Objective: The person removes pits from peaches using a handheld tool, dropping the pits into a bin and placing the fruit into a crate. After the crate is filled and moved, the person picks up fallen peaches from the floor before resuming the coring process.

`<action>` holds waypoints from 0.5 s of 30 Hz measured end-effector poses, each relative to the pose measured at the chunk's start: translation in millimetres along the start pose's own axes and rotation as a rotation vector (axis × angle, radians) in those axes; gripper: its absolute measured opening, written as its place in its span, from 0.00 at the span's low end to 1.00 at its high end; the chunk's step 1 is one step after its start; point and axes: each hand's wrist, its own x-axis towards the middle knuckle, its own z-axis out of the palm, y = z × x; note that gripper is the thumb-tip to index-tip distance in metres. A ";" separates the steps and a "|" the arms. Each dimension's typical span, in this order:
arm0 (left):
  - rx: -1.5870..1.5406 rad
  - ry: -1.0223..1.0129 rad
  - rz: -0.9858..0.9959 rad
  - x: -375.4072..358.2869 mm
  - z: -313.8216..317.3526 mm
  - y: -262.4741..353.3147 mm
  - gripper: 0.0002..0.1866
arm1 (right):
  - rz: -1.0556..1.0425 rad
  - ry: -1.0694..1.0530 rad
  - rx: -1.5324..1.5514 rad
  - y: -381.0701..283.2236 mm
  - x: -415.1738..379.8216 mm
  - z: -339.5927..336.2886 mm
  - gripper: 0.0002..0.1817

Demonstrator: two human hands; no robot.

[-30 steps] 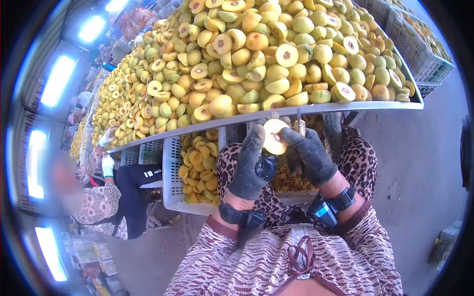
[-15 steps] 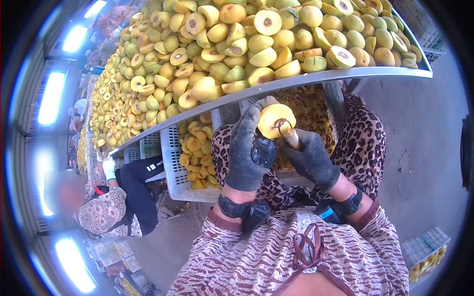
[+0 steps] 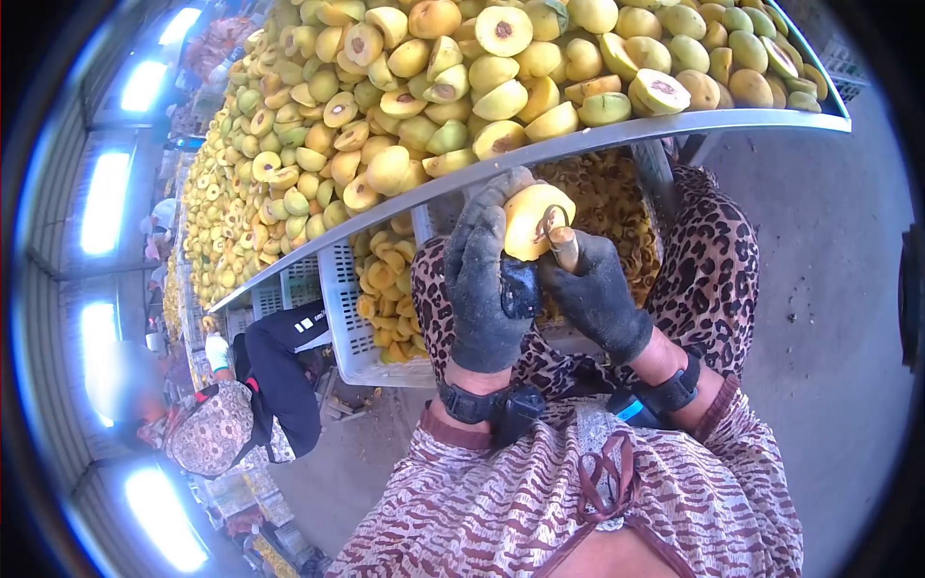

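Note:
My left hand (image 3: 485,289), in a dark grey glove, grips a yellow peach half (image 3: 528,223) with its cut face turned toward the right. A shiny black rounded piece (image 3: 520,288) sits at the thumb side of that glove, just below the fruit. My right hand (image 3: 599,297), gloved alike, is closed around the wooden handle of a pitting knife (image 3: 565,249). The knife's curved metal loop lies against the middle of the cut face, at the brown pit hollow. Whether the loop has sunk into the flesh is hard to see.
A metal-edged table (image 3: 540,151) heaped with halved peaches (image 3: 405,106) spans the top. Beneath it stand a white crate (image 3: 349,323) of peach pieces (image 3: 390,289) and a heap of brownish scraps (image 3: 602,207). A co-worker (image 3: 236,414) sits at the left.
The peach half has turned to show its cut face more edge-on, and the knife's handle has tipped more upright. The view has shifted slightly.

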 end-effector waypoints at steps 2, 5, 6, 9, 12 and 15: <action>-0.055 0.025 -0.054 -1.3 2.5 7.0 0.13 | 0.043 -0.037 0.028 5.0 -2.9 -0.2 0.08; -0.161 0.063 -0.073 -7.1 14.8 -8.7 0.14 | 0.087 -0.064 0.013 15.2 -5.6 -1.3 0.10; -0.210 0.074 -0.036 -3.6 18.8 -10.1 0.14 | 0.086 -0.054 -0.026 19.2 -4.6 -3.5 0.11; -0.926 0.243 -0.434 -0.3 36.9 1.5 0.17 | 0.037 -0.014 -0.091 32.5 -8.2 -8.6 0.05; -1.179 0.331 -0.587 3.4 44.2 2.8 0.13 | 0.078 -0.079 -0.120 51.2 -1.2 -16.2 0.06; -1.098 0.377 -0.610 11.1 43.3 3.3 0.15 | 0.144 -0.117 -0.037 49.9 -6.5 -11.5 0.08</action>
